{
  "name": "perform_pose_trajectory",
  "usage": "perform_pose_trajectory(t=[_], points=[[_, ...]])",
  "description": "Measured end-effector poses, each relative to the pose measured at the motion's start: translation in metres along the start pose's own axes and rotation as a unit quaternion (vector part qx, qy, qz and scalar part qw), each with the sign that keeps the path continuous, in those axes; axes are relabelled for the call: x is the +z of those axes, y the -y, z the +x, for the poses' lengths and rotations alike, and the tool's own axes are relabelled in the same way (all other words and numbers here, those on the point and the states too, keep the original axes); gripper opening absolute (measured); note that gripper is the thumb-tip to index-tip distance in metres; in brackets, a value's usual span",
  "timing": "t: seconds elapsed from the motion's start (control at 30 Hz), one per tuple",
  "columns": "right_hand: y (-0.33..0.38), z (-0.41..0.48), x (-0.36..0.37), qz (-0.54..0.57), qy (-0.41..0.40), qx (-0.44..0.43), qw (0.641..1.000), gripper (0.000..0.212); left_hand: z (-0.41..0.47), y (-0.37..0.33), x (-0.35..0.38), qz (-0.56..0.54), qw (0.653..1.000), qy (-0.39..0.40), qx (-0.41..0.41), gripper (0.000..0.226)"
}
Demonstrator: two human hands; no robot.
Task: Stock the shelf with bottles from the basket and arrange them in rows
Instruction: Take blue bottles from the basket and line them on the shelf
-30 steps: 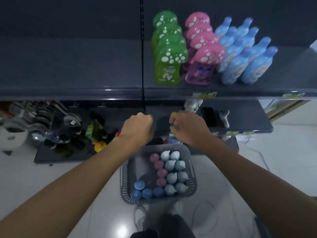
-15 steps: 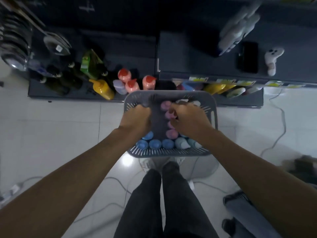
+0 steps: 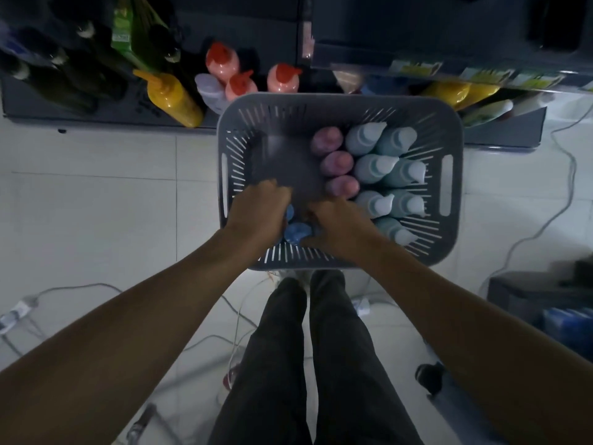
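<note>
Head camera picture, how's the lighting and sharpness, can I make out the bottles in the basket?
Head view: dim overall, the shelf darkest; the basket with its pink bottles and pale teal bottles is soft but readable. Head view: the shelf labels top right are smeared, and the left hand and right hand partly cover the blue bottles.

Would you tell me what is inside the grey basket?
Three pink bottles, pale teal bottles and blue bottles stand in the basket. The left hand and right hand cover most blue ones, hiding their count.
</note>
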State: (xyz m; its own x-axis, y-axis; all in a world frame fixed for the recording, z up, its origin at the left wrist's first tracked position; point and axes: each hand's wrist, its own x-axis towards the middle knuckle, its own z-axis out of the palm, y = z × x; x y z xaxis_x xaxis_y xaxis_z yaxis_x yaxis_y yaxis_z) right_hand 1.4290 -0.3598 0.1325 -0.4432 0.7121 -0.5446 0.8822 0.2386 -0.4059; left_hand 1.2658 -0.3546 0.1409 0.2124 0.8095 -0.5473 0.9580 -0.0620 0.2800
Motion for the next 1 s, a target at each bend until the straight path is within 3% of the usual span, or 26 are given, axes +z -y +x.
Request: perform_pose_trajectory(t=[0.17, 0.47, 0.77, 1.0], points=[[-0.002, 0.012, 0.019, 0.014, 0.029, -0.012, 0.999, 0.037, 0.006, 0.000, 0.008, -0.014, 1.000, -0.006, -0.012, 0.019], [-0.007, 0.018, 0.033, 0.028, 0.006, -0.028, 0.999, 0.030, 0.010, 0.000, 0.008, -0.017, 1.000, 0.008, -0.022, 0.016], [-0.004, 0.021, 0.033, -0.063, -0.071, -0.046, 0.994, 0.031, 0.014, 0.001, 0.000, 0.002, 0.999, 0.001, -0.046, 0.022], [0.004, 0.014, 0.011, -0.015, -0.114, -0.023, 0.993, 0.019, 0.010, -0.003, -0.015, 0.007, 0.998, -0.015, -0.058, 0.016]])
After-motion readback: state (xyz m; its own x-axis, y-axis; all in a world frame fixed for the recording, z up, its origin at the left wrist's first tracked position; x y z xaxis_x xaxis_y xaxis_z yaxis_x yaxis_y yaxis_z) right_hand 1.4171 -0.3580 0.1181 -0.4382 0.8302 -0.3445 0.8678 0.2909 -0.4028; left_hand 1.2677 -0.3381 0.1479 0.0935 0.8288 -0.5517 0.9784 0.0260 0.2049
